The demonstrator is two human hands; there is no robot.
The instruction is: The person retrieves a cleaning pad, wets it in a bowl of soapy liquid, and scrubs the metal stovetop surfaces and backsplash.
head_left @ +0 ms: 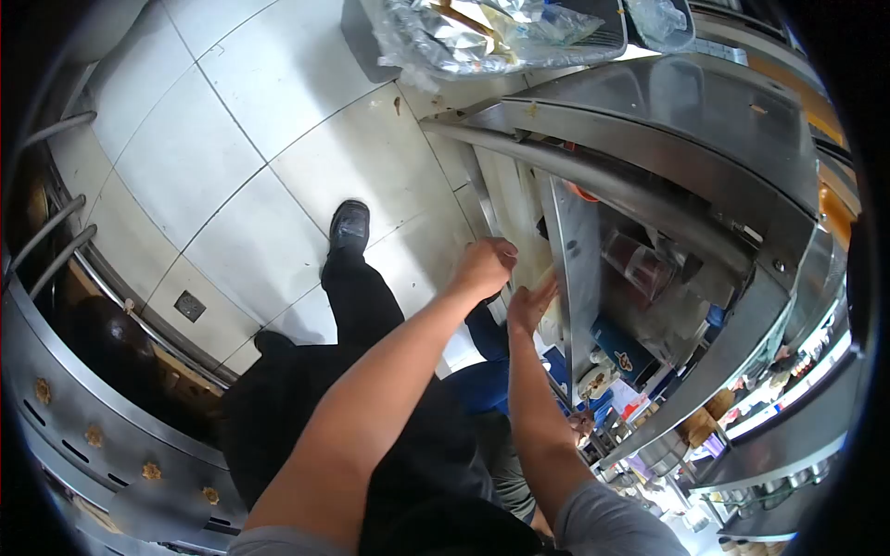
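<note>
My left hand point(487, 267) is in the middle of the view, its fingers curled in; whatever they hold, if anything, is hidden. Beside it on the right, my right hand point(532, 306) has its fingers stretched out against or very near a pale panel point(549, 320) at the side of a steel counter. A steel upright panel point(573, 278) stands just right of that hand. Behind it, inside the counter point(640, 125), are a clear plastic container point(640, 264) with reddish contents and a dark blue box point(623, 354).
A bin lined with clear plastic point(501, 60) holds rubbish at the top. Pale floor tiles point(250, 102) spread to the left, with a drain point(190, 306). A steel stove front with knobs point(93, 435) curves along the lower left. Cluttered shelves point(667, 454) fill the lower right.
</note>
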